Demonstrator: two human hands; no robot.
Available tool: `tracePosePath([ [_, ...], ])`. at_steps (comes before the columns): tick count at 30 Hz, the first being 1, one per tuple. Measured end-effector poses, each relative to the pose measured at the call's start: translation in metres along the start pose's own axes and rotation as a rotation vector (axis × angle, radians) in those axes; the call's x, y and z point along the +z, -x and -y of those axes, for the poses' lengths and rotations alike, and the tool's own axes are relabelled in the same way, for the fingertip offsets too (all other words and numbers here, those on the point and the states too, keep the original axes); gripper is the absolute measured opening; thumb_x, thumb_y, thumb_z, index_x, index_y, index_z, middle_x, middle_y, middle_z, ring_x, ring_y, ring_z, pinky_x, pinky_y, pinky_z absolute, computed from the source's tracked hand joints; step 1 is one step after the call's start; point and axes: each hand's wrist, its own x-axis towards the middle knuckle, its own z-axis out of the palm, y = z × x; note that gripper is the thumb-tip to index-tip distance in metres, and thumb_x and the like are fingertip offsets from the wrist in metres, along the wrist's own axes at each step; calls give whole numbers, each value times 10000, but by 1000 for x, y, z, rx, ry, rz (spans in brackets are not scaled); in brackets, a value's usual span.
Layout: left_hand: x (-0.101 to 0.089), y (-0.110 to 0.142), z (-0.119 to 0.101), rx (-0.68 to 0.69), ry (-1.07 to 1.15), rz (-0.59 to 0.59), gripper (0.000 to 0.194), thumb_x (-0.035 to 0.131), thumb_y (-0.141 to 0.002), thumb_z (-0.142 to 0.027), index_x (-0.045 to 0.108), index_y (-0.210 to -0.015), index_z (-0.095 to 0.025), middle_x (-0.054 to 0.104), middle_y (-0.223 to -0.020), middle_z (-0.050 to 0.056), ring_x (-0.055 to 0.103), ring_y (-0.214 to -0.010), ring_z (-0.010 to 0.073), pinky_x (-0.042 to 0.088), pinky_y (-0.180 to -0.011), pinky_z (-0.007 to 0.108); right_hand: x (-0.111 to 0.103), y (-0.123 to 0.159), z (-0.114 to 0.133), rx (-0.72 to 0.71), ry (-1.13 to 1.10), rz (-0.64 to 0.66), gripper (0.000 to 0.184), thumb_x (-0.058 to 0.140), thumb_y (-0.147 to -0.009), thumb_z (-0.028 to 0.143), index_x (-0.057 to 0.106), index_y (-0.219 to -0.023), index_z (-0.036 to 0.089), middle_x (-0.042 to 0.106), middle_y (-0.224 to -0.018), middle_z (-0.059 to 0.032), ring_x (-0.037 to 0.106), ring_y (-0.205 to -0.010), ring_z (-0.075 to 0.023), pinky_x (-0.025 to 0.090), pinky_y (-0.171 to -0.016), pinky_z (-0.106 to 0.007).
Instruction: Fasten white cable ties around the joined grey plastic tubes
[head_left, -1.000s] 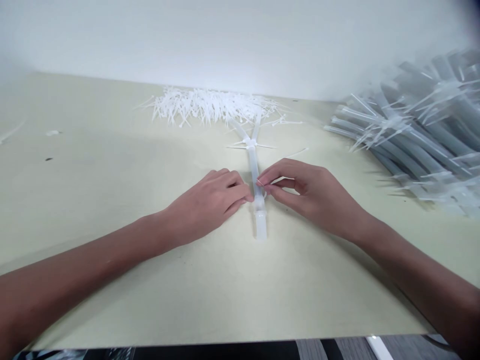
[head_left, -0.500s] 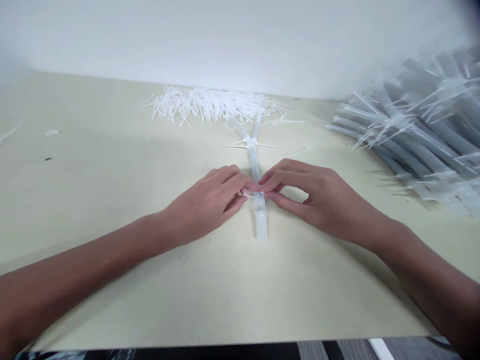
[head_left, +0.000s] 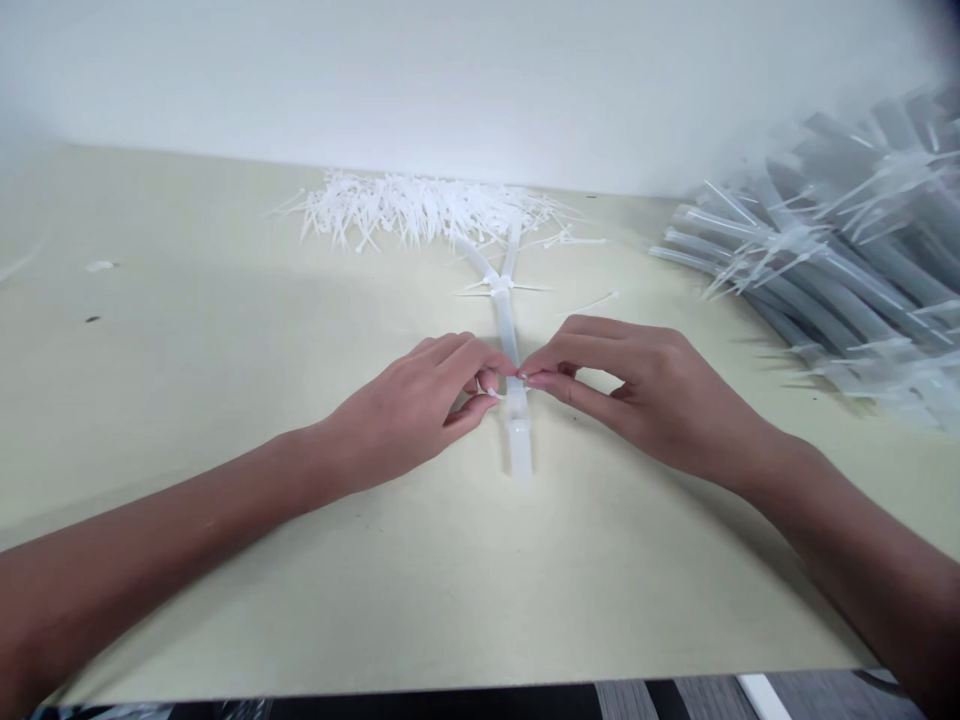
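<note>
A pair of translucent white tubes (head_left: 517, 440) lies on the pale table (head_left: 225, 330), running away from me, with a white cable tie (head_left: 499, 287) bound round them farther up. My left hand (head_left: 420, 405) and my right hand (head_left: 637, 385) meet fingertip to fingertip over the tubes near their front end. Both hands are pinched on a thin white cable tie (head_left: 516, 382) that crosses the tubes there. The tie is mostly hidden by the fingers.
A heap of loose white cable tie pieces (head_left: 420, 210) lies at the back of the table by the white wall. A big pile of tied grey-white tubes (head_left: 832, 260) fills the right side. The table's front edge (head_left: 450, 690) runs below my arms.
My right hand has closed in from the right and its fingers now meet my left hand's fingertips over the tubes. The tubes have stayed in place.
</note>
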Motion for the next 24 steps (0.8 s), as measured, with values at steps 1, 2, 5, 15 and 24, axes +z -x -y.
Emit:
tracePosePath([
  [1,0,0,0,0,1,-1,143,482,-869,-150,507,-997,-209,560,-884,-17,522,-796,103,423,-768,250,0,0,0,-1,-1,-3,194,480,-896,280,655,-935,203,617,-886,-47,559,-733,-136,412,-606,-247],
  [2,0,0,0,-1,2,0,144,481,-871,-151,507,-1000,-209,562,-886,-19,524,-796,99,422,-772,248,0,0,0,-4,-2,-7,192,482,-896,274,654,-934,199,613,-904,-51,557,-740,-134,413,-610,-244],
  [5,0,0,0,-5,-6,-1,152,481,-872,-149,507,-1008,-212,566,-891,-23,528,-794,95,421,-781,246,0,1,0,-13,0,-15,178,493,-893,255,650,-935,185,607,-910,-50,552,-743,-123,413,-613,-233],
  [15,1,-1,1,9,-53,-27,148,499,-866,-156,512,-1006,-200,586,-901,-33,559,-816,82,431,-750,210,11,1,-4,-49,-42,-34,171,505,-882,251,649,-934,175,640,-881,-51,587,-745,-134,441,-649,-247],
  [24,3,0,2,-26,24,-53,290,528,-853,-150,462,-1131,-201,630,-940,-14,603,-841,90,464,-754,206,16,0,-4,-26,-165,-23,153,531,-865,263,646,-934,191,652,-916,-32,581,-698,-114,460,-643,-249],
])
